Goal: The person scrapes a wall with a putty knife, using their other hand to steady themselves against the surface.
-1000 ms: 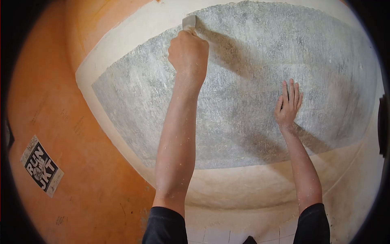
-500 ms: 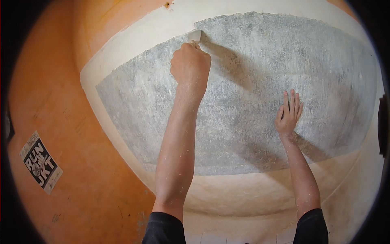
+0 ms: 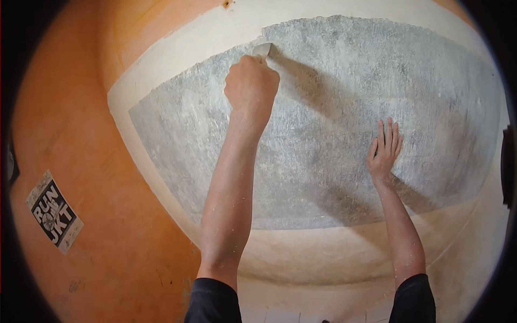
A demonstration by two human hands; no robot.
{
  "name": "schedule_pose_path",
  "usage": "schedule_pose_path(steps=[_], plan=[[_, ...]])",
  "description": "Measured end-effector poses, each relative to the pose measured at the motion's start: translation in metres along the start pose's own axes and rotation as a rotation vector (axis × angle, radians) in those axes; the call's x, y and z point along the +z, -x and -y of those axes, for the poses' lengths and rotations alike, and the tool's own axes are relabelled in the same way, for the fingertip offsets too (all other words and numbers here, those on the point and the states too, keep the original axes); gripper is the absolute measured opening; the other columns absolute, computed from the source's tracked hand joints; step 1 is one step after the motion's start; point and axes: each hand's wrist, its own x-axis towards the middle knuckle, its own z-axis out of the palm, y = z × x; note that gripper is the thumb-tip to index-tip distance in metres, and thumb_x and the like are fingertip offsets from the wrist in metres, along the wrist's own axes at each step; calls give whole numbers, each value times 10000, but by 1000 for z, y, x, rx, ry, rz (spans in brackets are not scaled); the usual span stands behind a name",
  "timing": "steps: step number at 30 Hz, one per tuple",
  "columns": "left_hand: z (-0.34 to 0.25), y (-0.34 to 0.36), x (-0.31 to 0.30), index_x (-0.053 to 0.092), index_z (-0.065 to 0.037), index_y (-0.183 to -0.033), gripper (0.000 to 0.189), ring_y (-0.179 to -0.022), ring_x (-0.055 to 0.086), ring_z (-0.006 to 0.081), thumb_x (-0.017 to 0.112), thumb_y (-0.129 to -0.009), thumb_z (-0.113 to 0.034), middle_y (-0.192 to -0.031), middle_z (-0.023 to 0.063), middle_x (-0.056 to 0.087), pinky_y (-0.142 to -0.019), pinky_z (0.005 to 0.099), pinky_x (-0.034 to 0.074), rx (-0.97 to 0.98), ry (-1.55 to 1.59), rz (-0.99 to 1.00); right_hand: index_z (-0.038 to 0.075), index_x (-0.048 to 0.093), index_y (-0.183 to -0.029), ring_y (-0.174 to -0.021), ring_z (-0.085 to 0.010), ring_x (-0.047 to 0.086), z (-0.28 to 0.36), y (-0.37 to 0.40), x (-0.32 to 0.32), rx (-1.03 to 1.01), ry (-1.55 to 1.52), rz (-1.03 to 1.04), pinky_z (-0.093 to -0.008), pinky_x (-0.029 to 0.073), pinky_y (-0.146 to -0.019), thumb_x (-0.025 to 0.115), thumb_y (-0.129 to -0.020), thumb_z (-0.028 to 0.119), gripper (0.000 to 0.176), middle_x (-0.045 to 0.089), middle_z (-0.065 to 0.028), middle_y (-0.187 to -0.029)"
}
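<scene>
My left hand (image 3: 251, 86) is wrapped around the handle of a scraper (image 3: 263, 50), most of which the fist hides. The scraper's broad pale blade meets the wall near the top edge of a grey, rough-textured patch (image 3: 318, 156), just below the white border. Lower and to the right, my right hand (image 3: 384, 151) lies on the grey patch with its fingers stretched up and nothing in it. Small pale flecks cling to both forearms.
A cream-white band (image 3: 177, 54) borders the grey patch, with an orange wall (image 3: 81, 124) to the left. On that wall is a black-and-white sticker (image 3: 54, 212) reading "RUN JKT". A dark object (image 3: 507, 167) stands at the right edge.
The scraper and my left hand have shifted slightly downward against the patch's upper edge. My right hand remains in the same place on the wall.
</scene>
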Motion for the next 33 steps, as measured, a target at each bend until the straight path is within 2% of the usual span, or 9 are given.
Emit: schedule_pose_path(steps=[4,5,10,17,21,23,28,30,33], plan=[[-3,-6,8,732,-141,-1136,303,-919,699,354,541,-943,-275,-973,204,719,-810,456,554,9,-65,-127,138,454,-1475,-1470,-318,260,6,4,0,-7,0,3,-546,117,-1187,398,-1012,215,473,360,-85,-1567],[-1,-7,3,732,-143,-1138,302,-919,696,357,541,-943,-274,-978,201,719,-809,455,555,-22,-19,-28,139,453,-1476,-1471,-317,258,6,7,-1,0,9,11,-547,117,-1187,396,-1014,219,472,357,-84,-1569],[2,-15,6,736,-134,-1115,294,-942,687,370,556,-935,-282,-989,192,717,-813,457,553,-4,-27,-43,130,442,-1481,-1474,-321,247,2,2,2,2,29,-1,-551,111,-1186,366,-1030,248,472,343,-91,-1575],[-9,-4,2,696,29,-881,146,-866,707,366,615,-815,-72,-898,223,710,-754,447,568,42,-8,-129,114,436,-1482,-1473,-332,244,8,1,3,9,-10,8,-557,103,-1183,348,-1037,268,478,344,-98,-1573],[-6,-5,-5,695,28,-892,144,-867,706,373,618,-814,-67,-896,227,708,-757,444,568,98,-28,-40,118,432,-1485,-1472,-335,245,1,2,0,11,3,5,-558,101,-1182,344,-1037,263,479,344,-100,-1573],[-7,-12,1,735,-74,-987,260,-950,683,377,560,-926,-256,-973,206,713,-837,456,542,-17,-33,18,119,431,-1487,-1471,-335,246,2,0,4,6,-1,3,-557,101,-1183,342,-1038,262,479,345,-99,-1573],[-11,-12,-9,743,-100,-1000,236,-934,697,335,548,-905,-193,-961,182,722,-821,434,550,14,-105,79,133,433,-1487,-1471,-333,250,3,3,2,20,0,10,-555,101,-1183,343,-1037,260,477,343,-92,-1576],[-11,-14,-7,699,25,-879,129,-827,720,325,651,-812,-74,-858,205,709,-699,415,584,56,-15,-12,127,429,-1489,-1476,-326,240,3,2,0,19,7,7,-552,101,-1185,340,-1044,256,471,339,-92,-1578],[-13,-11,-3,699,24,-883,130,-869,715,332,644,-811,-68,-881,213,708,-731,421,581,38,-31,-15,121,425,-1490,-1481,-319,229,5,6,0,8,5,20,-550,101,-1186,337,-1052,250,465,333,-91,-1580]])
